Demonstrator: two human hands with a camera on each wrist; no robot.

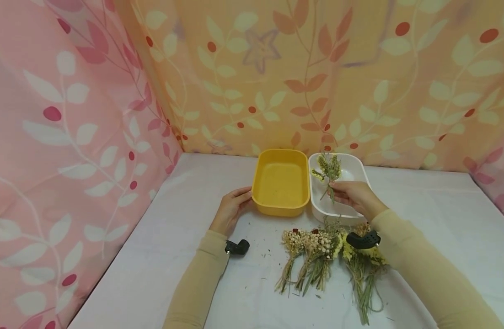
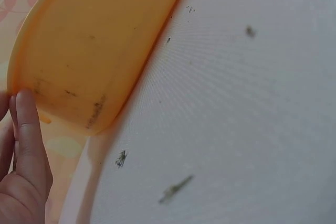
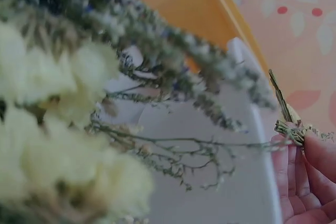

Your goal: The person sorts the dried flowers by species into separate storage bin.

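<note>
Up toward the far edge of the white-clothed counter [image 1: 128,283], a small yellow-green dried flower sprig [image 1: 330,167] sits over the glossy white plastic tub [image 1: 352,173], stems pinched in the right hand's [image 1: 355,194] narrow grip. I'd bet it's feather-light, stiff but brittle, so hold it low on the stems and don't squash the heads. Just left, the left hand [image 1: 231,206] rests fairly straight fingers on the rim of the yellow rounded plastic tub [image 1: 281,183]. Nearer the front edge lie cream-headed dried bundles [image 1: 315,244] and yellow-headed tied bundles [image 1: 361,269], some crumbs scattered around.
</note>
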